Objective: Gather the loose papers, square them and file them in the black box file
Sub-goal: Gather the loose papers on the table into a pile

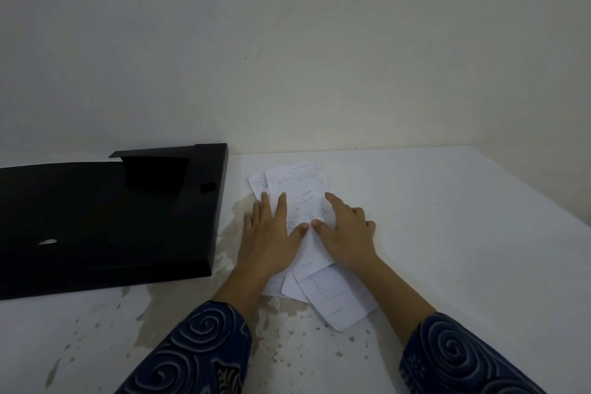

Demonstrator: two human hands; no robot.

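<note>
Several loose white papers (303, 192) lie fanned in an uneven overlapping pile on the white table, just right of the black box file (105, 217). The file lies flat and open, its lid spread toward the wall. My left hand (271, 227) rests flat on the pile's left side, fingers apart. On the pile's right side my right hand (345, 230) also lies flat. Their thumbs nearly touch in the middle. One printed sheet (339, 297) sticks out below my wrists, toward me.
The white table (463, 233) is stained and flaked around the papers and along the near left. A pale wall (319, 57) rises close behind. The table's right edge runs diagonally at the far right.
</note>
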